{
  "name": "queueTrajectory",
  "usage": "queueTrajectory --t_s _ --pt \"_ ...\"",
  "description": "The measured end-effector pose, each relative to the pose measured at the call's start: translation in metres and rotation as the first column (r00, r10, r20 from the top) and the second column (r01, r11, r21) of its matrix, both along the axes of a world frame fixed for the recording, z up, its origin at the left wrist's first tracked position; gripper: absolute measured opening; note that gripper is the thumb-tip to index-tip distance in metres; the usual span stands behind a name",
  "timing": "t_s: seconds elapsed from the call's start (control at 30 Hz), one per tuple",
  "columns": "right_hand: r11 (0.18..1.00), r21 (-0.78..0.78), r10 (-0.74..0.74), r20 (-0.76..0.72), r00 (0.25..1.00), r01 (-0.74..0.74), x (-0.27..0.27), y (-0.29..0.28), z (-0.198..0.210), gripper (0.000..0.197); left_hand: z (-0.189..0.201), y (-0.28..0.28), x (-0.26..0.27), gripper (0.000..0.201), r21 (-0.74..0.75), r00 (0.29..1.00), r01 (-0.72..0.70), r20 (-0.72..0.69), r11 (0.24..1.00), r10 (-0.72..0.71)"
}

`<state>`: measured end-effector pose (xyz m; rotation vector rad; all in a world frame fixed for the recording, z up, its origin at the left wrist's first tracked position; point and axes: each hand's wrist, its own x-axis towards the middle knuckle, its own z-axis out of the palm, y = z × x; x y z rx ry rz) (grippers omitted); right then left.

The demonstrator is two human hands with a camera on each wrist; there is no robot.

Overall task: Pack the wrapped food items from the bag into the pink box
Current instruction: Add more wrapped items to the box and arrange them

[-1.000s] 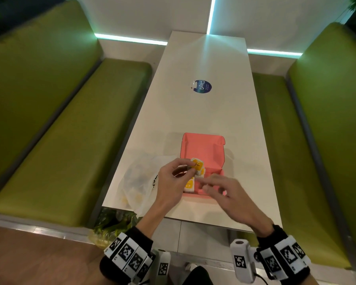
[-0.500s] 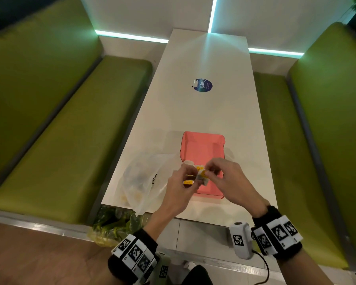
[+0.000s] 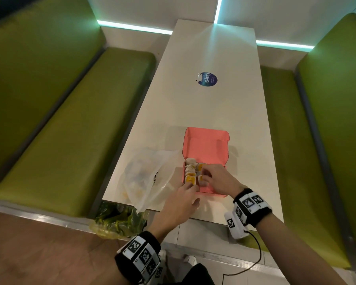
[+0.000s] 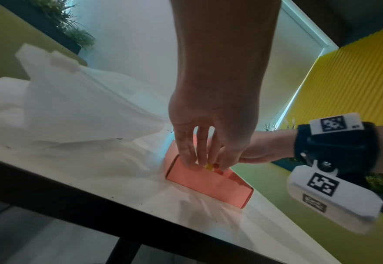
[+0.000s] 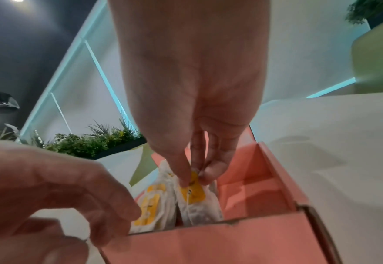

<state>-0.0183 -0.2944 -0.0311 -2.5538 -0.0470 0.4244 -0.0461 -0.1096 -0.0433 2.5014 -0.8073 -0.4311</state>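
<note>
The pink box (image 3: pixel 212 153) lies open on the white table, its lid standing up at the far side. Several wrapped food items (image 3: pixel 190 173) with yellow labels fill its left part. My right hand (image 3: pixel 203 175) reaches into the box and pinches one wrapped item (image 5: pixel 191 189) by its top between thumb and finger, beside its neighbours. My left hand (image 3: pixel 191 192) holds nothing; its fingers (image 4: pixel 186 159) touch the box's near left rim (image 4: pixel 204 185). Left of the box lies the clear plastic bag (image 3: pixel 144 175), with more yellow showing through it.
The table's near edge (image 3: pixel 193 218) runs just below my left hand. A round blue sticker (image 3: pixel 207 79) sits mid-table. Green benches (image 3: pixel 70 130) flank both sides. A bag of green leaves (image 3: pixel 119 221) lies below the table's near left corner.
Both hands held a wrapped item above the box; now the right hand has lowered it into the box. The left hand let go and drew back to the box's near left corner.
</note>
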Motion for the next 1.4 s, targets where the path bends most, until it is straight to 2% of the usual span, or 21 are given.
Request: queueTrajectory --t_s 0.23,0.43,0.53,0.7,1.17,1.27,1.33,1.4 --pt "0.99 0.048 -0.139 0.119 0.983 0.134 0.015 0.001 -0.014 0.007 -0.009 -0.001 0.001 0.025 0.02 1.0 0.025 0.002 0.999 -0.025" --pt "0.99 0.013 -0.139 0.227 0.964 0.139 0.012 0.007 -0.016 0.013 -0.011 -0.002 0.001 0.025 0.017 1.0 0.029 -0.003 0.999 -0.029" --pt "0.988 0.014 -0.154 0.285 0.946 0.157 0.002 0.01 -0.018 0.01 -0.01 -0.002 0.001 0.025 0.028 0.999 0.046 0.028 0.999 -0.046" --pt "0.991 -0.069 -0.095 0.233 0.968 0.114 -0.018 0.012 -0.025 0.008 -0.014 -0.001 0.001 0.022 0.007 0.996 0.057 0.073 0.998 -0.057" --pt "0.992 0.004 -0.125 0.208 0.97 0.127 -0.014 0.021 -0.039 0.022 -0.004 0.007 0.001 0.024 -0.002 0.994 0.104 0.038 0.995 -0.103" --pt "0.993 0.032 -0.122 0.248 0.961 0.117 -0.02 0.019 -0.037 0.019 0.013 0.016 0.002 0.025 -0.103 0.995 0.024 0.097 0.994 -0.014" --pt "0.987 0.05 -0.16 0.268 0.95 0.152 -0.024 0.018 -0.03 0.019 0.024 0.031 0.005 0.023 -0.16 0.976 -0.124 0.158 0.979 0.15" --pt "0.976 0.093 -0.216 0.288 0.933 0.197 -0.027 0.021 -0.019 0.018 0.027 0.049 0.013 0.025 -0.205 0.913 -0.318 0.196 0.926 0.357"
